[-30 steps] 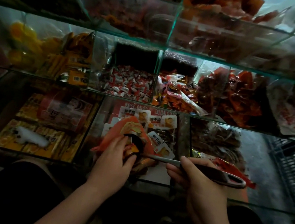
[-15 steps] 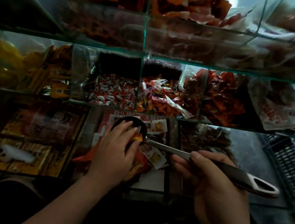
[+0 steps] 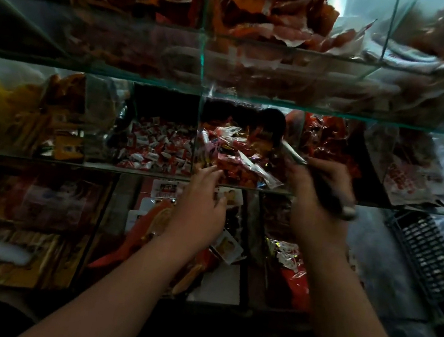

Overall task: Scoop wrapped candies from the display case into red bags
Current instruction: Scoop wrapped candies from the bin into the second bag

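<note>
Head view: right hand (image 3: 317,191) grips scoop (image 3: 291,153) (packet labels (image 3: 165,190) blurred).

We note dim light, brighter toward the upper right. Grey floor (image 3: 389,284) at lower right; black lattice crate (image 3: 430,259) beside it.

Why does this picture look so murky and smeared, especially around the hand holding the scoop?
Head view: lighting is dim throughout; the right hand and scoop are smeared by motion blur; the glass shelf front shows hazy reflections; the bottom falls into shadow.
</note>
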Tool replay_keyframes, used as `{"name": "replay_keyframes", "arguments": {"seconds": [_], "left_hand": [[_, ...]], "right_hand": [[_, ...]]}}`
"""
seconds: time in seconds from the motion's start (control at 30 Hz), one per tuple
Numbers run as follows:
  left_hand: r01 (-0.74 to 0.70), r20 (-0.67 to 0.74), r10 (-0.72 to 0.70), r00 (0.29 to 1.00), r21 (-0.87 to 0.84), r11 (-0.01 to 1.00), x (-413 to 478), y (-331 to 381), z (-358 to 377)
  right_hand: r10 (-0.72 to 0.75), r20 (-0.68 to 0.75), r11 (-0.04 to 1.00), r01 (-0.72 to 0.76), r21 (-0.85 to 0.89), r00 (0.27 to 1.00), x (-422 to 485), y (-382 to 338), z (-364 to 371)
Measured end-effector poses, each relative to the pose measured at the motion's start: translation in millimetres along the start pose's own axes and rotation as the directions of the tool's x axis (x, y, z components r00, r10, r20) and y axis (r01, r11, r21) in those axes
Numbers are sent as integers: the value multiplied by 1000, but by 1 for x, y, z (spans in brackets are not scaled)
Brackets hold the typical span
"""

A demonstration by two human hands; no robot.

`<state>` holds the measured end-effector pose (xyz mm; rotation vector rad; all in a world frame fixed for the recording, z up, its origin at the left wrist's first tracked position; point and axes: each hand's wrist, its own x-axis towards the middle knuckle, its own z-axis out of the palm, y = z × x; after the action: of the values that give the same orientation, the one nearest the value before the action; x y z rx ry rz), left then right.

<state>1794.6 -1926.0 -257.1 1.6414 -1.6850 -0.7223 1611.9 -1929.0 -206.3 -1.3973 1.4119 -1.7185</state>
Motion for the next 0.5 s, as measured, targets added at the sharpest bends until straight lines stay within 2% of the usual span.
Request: {"name": "replay_keyframes", "arguments": {"seconds": [0.03,0.07,0.1,0.17,0.3,0.4,0.43,0.5], "left_hand": [[-4,11,4,1000,9,1000,-4,-4,0],[-11,19,11,1000,7,1000,-6,-6,-1],[-12,25,13,1000,-10,1000,-7,-7,-2],[0,22,2,1000,-76,997,-7,-8,-6],[45,18,-42,999,-192,980,-4,-8,-10],[28,-35,-38,999,-244,969,-3,-7,-14],[12,-56,-27,998,-245,969,-4,-6,-16],[-6,-100,-18,995,-230,973,-8,-7,-22]], "right_hand": [[-182,146,952,211,-220,972,5,8,2],[-278,291,870,368,-327,916,9,16,3],[-306,387,814,449,-367,870,9,21,2],[-305,457,789,490,-370,836,5,22,-1],[-325,406,812,472,-342,854,-21,8,-12],[-370,261,889,422,-180,892,-48,-17,-13],[-328,221,930,355,-95,918,-58,-26,-13],[-137,196,987,118,109,971,-76,-44,-16]]}}
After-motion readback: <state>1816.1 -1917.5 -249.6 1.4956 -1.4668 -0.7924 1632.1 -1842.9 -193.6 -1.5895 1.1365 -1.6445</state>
